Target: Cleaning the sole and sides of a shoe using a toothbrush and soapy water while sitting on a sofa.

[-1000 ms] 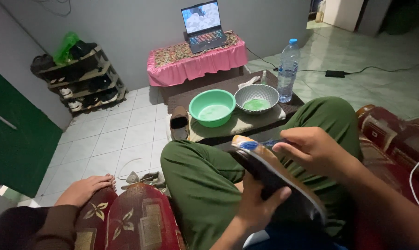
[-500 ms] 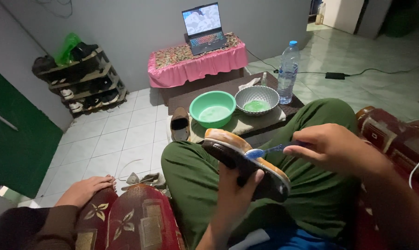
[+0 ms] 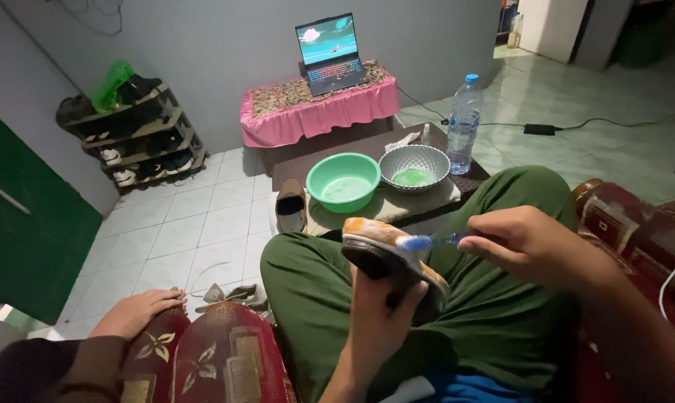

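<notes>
From my remote seat I see a brown shoe (image 3: 392, 261) held over the lap of a person in green trousers (image 3: 494, 313), near the middle of the view. Its tan upper carries pale foam along the edge and its dark sole faces left and down. My left hand (image 3: 378, 325) has its grip clenched round the shoe from beneath, thumb up the right side. My right hand (image 3: 528, 246) grips a blue toothbrush (image 3: 427, 241), whose white bristle head rests on the shoe's upper edge.

Against the picture from half a second ago, the shoe now sits a little further right and is turned more end-on, so less of its length shows. The brush head lies closer to the toe end than it did. One second ago the shoe lay lower and to the right, its dark sole showing across the frame.

Beyond the knees stands a low dark table (image 3: 367, 145) spread with a cloth. On it sit a green plastic basin (image 3: 343, 181) holding pale water and, touching it on the right, a metal bowl (image 3: 414, 166) with green liquid inside. A clear water bottle (image 3: 464, 123) with a blue cap stands just right of the bowl. A second brown shoe (image 3: 290, 205) lies at the table's left edge. Further off, an open laptop (image 3: 328, 54) rests on a stand draped in pink cloth (image 3: 315, 112). A shoe rack (image 3: 132, 130) stands against the far left wall. Another person's hand (image 3: 137, 312) rests on a red patterned armrest (image 3: 218, 354) at near left.
</notes>
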